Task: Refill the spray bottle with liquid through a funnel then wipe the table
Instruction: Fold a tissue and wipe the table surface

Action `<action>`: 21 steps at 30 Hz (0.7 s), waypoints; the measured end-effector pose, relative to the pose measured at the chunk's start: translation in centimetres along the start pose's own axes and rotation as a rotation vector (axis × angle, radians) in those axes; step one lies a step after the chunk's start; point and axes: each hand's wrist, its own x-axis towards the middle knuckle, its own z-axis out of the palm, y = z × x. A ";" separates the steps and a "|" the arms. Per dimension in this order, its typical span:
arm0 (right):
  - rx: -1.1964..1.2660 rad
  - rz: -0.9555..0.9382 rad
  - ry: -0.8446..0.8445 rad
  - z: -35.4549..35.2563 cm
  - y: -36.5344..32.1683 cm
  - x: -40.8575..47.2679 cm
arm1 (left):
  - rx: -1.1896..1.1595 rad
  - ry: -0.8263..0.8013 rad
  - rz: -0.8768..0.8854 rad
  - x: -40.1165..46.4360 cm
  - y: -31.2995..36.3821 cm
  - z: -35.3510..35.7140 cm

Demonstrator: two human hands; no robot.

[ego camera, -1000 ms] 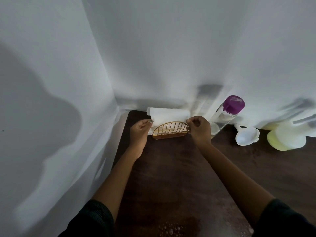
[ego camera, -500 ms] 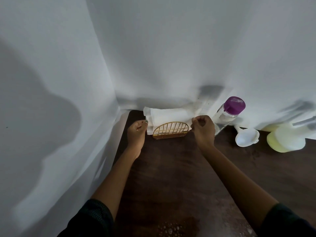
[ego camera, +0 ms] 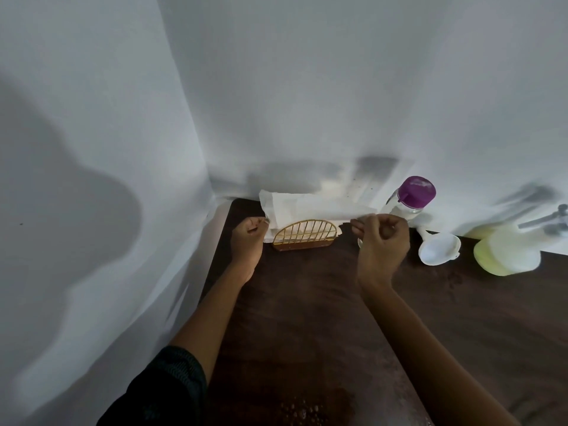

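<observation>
Above the holder (ego camera: pixel 304 236), hands (ego camera: pixel 381 241) pinch unprinted tissue (ego camera: pixel 307 207).

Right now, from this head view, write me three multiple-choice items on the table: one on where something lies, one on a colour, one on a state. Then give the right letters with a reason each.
1. Where does the white funnel lie?
A. Between the clear bottle and the yellow spray bottle
B. Left of the gold napkin holder
C. Inside the holder

2. What colour is the clear bottle's cap?
A. Green
B. Purple
C. Red

3. What is happening with the paper napkin?
A. It lies flat in the middle of the table
B. It is crumpled inside the funnel
C. The left hand and right hand pinch its two ends above the holder

Answers: 1 A, the funnel lies on the dark table with one bottle on each side. 2 B, the cap is plainly purple. 3 C, fingers of both hands close on the sheet's ends.
</observation>
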 end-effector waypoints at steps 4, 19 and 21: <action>0.063 0.027 0.068 -1.4 -0.2 -0.6 | 0.000 -0.019 -0.002 0.1 0.2 0.1; 0.104 0.197 -0.103 -7.3 -3.2 -4.3 | -0.107 0.159 -0.156 -8.3 0.4 -1.1; 0.114 0.244 -0.184 -8.5 -3.9 -5.2 | -0.081 -0.106 -0.246 -11.5 1.5 -1.3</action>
